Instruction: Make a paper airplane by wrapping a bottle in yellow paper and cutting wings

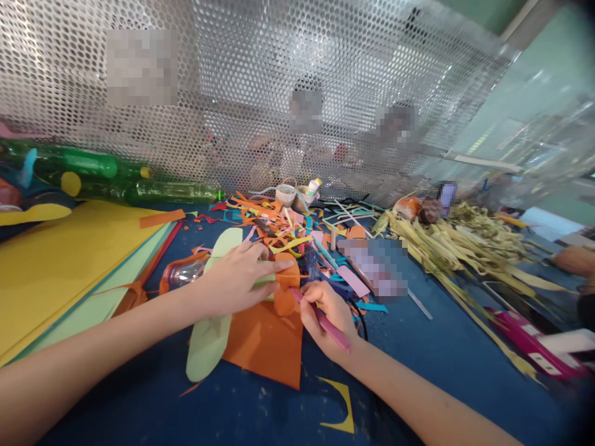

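My left hand [239, 279] lies with its fingers stretched out, the tips pressing on a rounded orange paper cut-out [286, 301]. Beneath the cut-out is a larger orange paper sheet [272, 347]. My right hand [328, 313] is closed around a pink pen [337, 334], whose tip meets the cut-out's right edge. A long pale green paper shape [209, 347] with rounded ends extends under my left hand and wrist. To the left of that hand, a clear plastic piece [186, 272] with orange strips around it is partly covered.
Coloured paper scraps [283, 223] are heaped behind my hands. Green bottles [176, 191] lie along the mesh screen [260, 74], with people behind it. Stacked paper sheets [69, 260] are at left, dried husks [446, 241] and a magenta object [534, 344] at right, a yellow scrap [344, 402] in front.
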`<state>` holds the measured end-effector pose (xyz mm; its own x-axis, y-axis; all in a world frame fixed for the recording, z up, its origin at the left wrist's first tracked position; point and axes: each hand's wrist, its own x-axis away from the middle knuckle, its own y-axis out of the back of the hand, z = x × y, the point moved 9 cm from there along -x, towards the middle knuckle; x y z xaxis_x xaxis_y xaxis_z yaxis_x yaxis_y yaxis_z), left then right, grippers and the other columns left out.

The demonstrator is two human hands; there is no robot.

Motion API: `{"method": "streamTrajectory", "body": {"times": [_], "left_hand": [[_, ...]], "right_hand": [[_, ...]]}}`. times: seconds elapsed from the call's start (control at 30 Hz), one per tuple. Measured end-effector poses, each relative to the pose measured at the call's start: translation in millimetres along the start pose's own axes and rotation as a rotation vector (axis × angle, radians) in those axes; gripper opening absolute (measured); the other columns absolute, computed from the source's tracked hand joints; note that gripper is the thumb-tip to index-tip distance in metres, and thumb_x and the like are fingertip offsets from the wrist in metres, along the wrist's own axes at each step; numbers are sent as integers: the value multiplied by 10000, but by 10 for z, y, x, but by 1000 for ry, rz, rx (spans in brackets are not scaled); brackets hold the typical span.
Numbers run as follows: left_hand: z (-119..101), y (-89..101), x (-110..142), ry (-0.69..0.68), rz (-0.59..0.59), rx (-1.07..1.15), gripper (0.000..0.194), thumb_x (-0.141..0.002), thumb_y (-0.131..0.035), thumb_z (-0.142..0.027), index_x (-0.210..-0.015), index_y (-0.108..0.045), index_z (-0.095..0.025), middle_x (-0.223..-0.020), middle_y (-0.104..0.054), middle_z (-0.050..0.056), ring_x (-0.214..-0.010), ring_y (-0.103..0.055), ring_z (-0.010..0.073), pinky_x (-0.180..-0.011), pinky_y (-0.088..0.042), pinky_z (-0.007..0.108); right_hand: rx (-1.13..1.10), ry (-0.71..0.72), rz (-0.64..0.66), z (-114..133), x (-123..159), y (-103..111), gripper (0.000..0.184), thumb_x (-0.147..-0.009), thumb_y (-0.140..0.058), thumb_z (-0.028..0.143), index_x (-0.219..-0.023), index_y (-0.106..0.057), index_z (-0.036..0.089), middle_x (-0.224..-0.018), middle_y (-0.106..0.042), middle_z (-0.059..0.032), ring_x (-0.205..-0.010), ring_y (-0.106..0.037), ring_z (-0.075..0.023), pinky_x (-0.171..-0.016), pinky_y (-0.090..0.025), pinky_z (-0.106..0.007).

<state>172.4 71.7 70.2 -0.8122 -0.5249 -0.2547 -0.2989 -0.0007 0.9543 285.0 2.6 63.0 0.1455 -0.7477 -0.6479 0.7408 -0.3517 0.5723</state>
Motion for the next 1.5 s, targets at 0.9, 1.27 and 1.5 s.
{"method": "streamTrajectory", "body": {"times": [0.9,1.27,1.5], "left_hand": [[-19,32,4,5,-6,-4,400,-902,-466,-378,-1300,-491,-343,-1015,-540,77,-962,-477,247,-836,-424,397],[-14,39,9,-4,-24,8,403,-898,-471,-371,-1299,-493,-340,-982,-542,71,-925,-474,243,-827,-422,399],[-7,27,9,7,-9,-1,406,-896,-474,-374,-1300,-492,-342,-1005,-536,81,-946,-470,253,-833,-423,408]], "right_hand": [[50,17,7,42,-6,0,150,-776,-466,104,-761,-392,234,-697,-545,-5,-655,-576,-161,-591,-480,-278],[-42,31,34,-21,26,-54,130,-812,-499,130,-808,-421,234,-721,-537,-3,-669,-560,-155,-616,-476,-288],[3,46,43,-9,3,-74,130,-822,-509,134,-810,-425,233,-719,-531,-1,-657,-547,-150,-608,-469,-284]]}}
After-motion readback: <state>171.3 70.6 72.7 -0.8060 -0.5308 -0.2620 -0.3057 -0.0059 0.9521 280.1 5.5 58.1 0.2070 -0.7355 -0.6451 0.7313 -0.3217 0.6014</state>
